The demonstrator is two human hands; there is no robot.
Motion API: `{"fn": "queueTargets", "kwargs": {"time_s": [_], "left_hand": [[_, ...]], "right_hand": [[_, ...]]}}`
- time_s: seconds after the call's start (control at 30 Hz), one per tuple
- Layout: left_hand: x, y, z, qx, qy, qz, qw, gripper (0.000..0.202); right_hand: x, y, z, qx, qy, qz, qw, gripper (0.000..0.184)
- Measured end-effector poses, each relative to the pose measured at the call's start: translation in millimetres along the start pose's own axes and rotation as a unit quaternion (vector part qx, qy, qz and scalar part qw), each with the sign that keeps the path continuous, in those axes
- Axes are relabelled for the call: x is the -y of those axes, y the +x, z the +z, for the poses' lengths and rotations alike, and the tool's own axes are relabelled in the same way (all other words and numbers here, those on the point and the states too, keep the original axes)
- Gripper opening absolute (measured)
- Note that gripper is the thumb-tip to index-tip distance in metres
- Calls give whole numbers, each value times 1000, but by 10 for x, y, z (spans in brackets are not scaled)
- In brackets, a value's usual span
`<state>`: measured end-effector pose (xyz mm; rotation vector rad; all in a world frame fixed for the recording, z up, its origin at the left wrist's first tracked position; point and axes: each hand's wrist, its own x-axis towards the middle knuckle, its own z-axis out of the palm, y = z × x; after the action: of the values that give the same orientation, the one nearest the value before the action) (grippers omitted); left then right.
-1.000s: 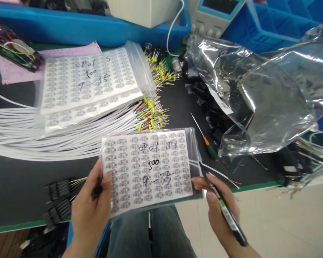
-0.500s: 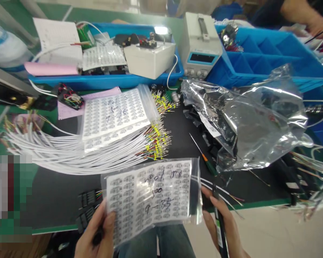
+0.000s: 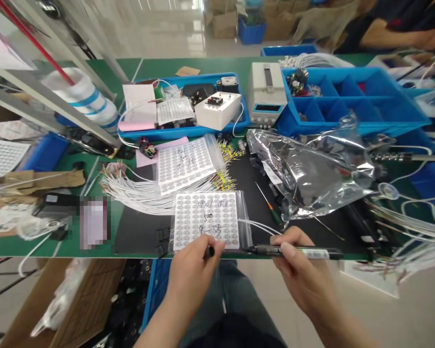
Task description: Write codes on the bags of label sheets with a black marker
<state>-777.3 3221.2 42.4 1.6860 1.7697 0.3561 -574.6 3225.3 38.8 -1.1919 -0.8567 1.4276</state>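
The right hand gripped a pen, its long axis side to side, its tip pointing left across a gap toward the cap pinched in the left hand. Whether the left fingers also held the bag, I could not tell. The bag, a printed sheet inside, lay just beyond that hand. Farther, a second bag lay over white cables. Beyond, a blue tray held a white box and papers; right of it, a bin had small parts in its far-left compartment.

Bright light, edges seemingly soft.
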Motion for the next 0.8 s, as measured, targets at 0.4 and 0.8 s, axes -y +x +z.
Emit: {"fn": "queueTargets", "kwargs": {"time_s": [0.4, 0.8], "left_hand": [[-622, -209, -259, 85, 114, 10, 990, 19], [-668, -354, -228, 80, 131, 22, 988, 32]], "right_hand": [[445, -130, 205, 157, -106, -1, 982, 22], [300, -228, 147, 226, -39, 71, 971, 40]]}}
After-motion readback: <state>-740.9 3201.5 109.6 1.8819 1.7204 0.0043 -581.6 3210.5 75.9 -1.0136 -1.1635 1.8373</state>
